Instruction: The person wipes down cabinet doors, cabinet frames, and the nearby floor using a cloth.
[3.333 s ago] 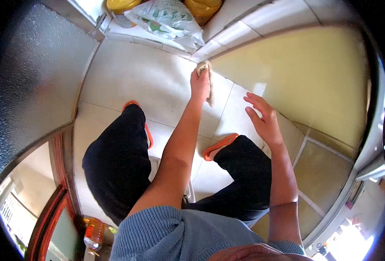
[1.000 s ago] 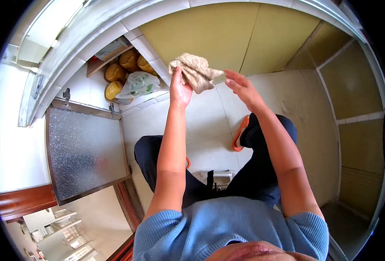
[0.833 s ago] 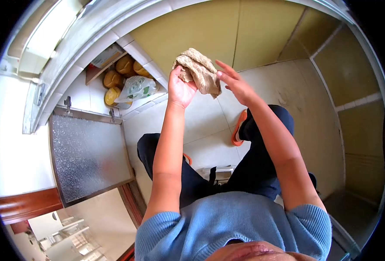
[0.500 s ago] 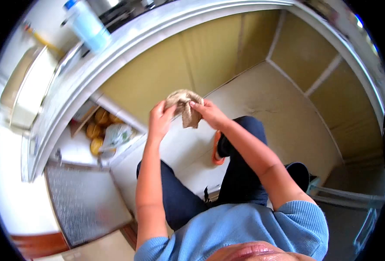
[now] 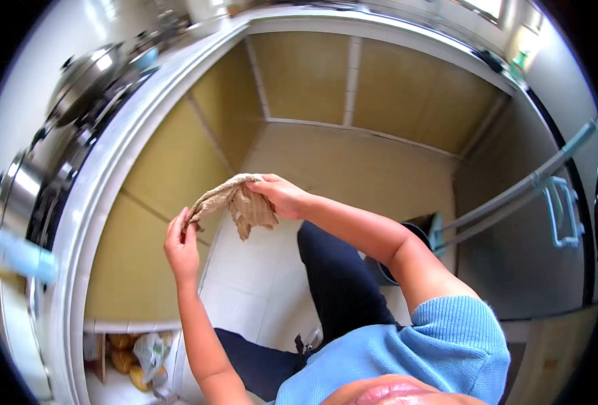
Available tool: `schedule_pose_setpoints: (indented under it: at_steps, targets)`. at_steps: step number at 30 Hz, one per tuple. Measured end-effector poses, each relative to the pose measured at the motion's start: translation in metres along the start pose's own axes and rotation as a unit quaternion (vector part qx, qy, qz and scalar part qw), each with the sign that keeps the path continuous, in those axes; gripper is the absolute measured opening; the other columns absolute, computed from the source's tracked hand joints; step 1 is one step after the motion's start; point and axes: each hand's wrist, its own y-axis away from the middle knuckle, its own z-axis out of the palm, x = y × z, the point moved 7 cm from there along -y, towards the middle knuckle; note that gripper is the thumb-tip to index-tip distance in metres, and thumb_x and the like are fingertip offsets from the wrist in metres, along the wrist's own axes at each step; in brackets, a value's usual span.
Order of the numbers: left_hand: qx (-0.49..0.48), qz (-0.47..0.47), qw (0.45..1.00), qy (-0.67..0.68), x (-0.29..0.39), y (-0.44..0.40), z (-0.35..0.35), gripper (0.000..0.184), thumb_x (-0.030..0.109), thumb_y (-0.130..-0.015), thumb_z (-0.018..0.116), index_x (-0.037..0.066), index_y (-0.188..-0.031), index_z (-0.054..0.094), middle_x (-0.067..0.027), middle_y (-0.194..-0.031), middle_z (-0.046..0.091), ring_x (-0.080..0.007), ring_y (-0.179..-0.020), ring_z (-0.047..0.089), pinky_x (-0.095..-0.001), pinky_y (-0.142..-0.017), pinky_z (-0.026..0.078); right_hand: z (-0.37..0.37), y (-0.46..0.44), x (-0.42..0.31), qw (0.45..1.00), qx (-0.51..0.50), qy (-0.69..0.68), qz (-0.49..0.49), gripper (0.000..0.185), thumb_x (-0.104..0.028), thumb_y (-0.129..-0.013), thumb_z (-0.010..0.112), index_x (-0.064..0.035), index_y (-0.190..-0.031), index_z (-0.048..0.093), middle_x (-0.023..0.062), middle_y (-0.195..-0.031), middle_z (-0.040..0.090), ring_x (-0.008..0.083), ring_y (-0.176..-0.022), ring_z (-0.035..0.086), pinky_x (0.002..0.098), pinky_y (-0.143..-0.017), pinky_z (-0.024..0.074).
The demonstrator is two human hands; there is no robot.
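A beige cloth (image 5: 235,196) is stretched between my two hands above the floor, its loose folds hanging down on the right. My left hand (image 5: 183,246) pinches its left end between thumb and fingers. The other end is gripped by my right hand (image 5: 278,196), fingers closed over the upper edge. Both hands are in the air, in front of the yellow cabinet doors (image 5: 157,169).
On the left counter stand a lidded wok (image 5: 83,81), a steel pot (image 5: 20,185) and a blue-capped bottle (image 5: 25,256). Below, an open cabinet holds round yellow items (image 5: 122,358) and a plastic bag (image 5: 150,358). A bin (image 5: 386,270) and mop handle (image 5: 515,189) are to the right.
My view has turned to the right. The cloth, bunched up before, is now spread wider as my hands have moved apart, both still holding it.
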Motion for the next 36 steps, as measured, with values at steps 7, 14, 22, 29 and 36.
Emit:
schedule_pose_setpoints:
  at_steps: [7,14,22,29,36]
  targets:
    - [-0.024,0.002,1.000,0.005,-0.002,-0.018,0.061,0.028,0.004,-0.088,0.058,0.001,-0.116,0.059,-0.0037,-0.107,0.059,-0.0068,-0.076,0.048,-0.0206,-0.067,0.043,-0.125,0.054,-0.097,0.936,0.203,0.285,-0.048,0.013,-0.017,-0.083,0.051,-0.0086,-0.087,0.059,-0.0052,-0.066,0.048,0.0062,-0.053,0.039,0.0253,-0.042,0.0322]
    - [-0.211,-0.285,0.923,-0.149,-0.194,0.155,0.158,0.028,0.025,-0.090,0.049,0.004,-0.100,0.064,-0.0180,-0.108,0.061,-0.0307,-0.098,0.059,-0.0414,-0.083,0.046,-0.210,0.089,-0.079,0.940,0.324,0.064,-0.090,0.031,-0.018,-0.094,0.045,-0.0020,-0.120,0.050,0.0094,-0.115,0.058,0.0228,-0.105,0.056,0.0391,-0.092,0.0444]
    - [-0.791,0.017,0.611,0.037,-0.164,0.520,0.299,0.025,0.023,-0.088,0.050,0.011,-0.100,0.068,-0.0151,-0.098,0.066,-0.0315,-0.094,0.062,-0.0444,-0.084,0.047,-0.207,0.029,0.006,0.930,0.363,-0.041,-0.040,0.039,-0.027,-0.097,0.039,-0.0020,-0.126,0.045,0.0143,-0.123,0.054,0.0279,-0.116,0.051,0.0447,-0.102,0.0363]
    - [-0.779,-0.039,0.617,0.102,-0.147,0.473,0.335,0.025,0.021,-0.086,0.050,0.008,-0.099,0.067,-0.0178,-0.097,0.065,-0.0332,-0.093,0.062,-0.0443,-0.083,0.047,-0.224,-0.028,0.002,0.959,0.283,-0.014,-0.014,0.045,-0.028,-0.097,0.037,-0.0017,-0.133,0.039,0.0166,-0.128,0.051,0.0303,-0.121,0.047,0.0447,-0.104,0.0340]
    - [-0.683,-0.115,0.715,0.096,-0.168,0.384,0.356,0.025,0.019,-0.085,0.051,0.005,-0.098,0.067,-0.0205,-0.096,0.065,-0.0350,-0.092,0.062,-0.0442,-0.083,0.047,-0.281,-0.049,-0.008,0.931,0.355,-0.052,-0.069,0.037,-0.025,-0.096,0.038,-0.0041,-0.125,0.048,0.0099,-0.123,0.055,0.0248,-0.114,0.052,0.0419,-0.100,0.0378]
